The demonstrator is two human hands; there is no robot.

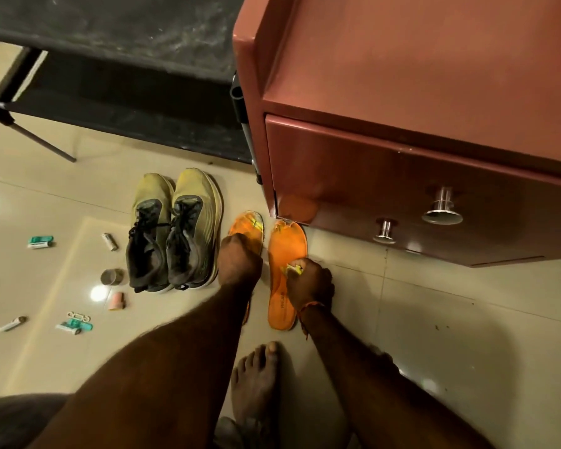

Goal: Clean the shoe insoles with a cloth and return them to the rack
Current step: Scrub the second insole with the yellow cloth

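Note:
Two orange insoles lie side by side on the tiled floor. My left hand (238,262) is closed into a fist over the middle of the left insole (247,226), hiding most of it. The right insole (285,251) shows almost whole. My right hand (308,281) rests on its middle with the fingers pinched on a small yellowish cloth (293,270). A pair of yellow-green running shoes (175,230) stands just left of the insoles. The black shoe rack (117,76) is at the top left.
A reddish-brown cabinet (418,157) with metal knobs (441,207) overhangs the floor at right, close to the insole tips. Several small objects, batteries and packets (39,242), are scattered on the floor at left. My bare foot (256,380) is planted below the insoles.

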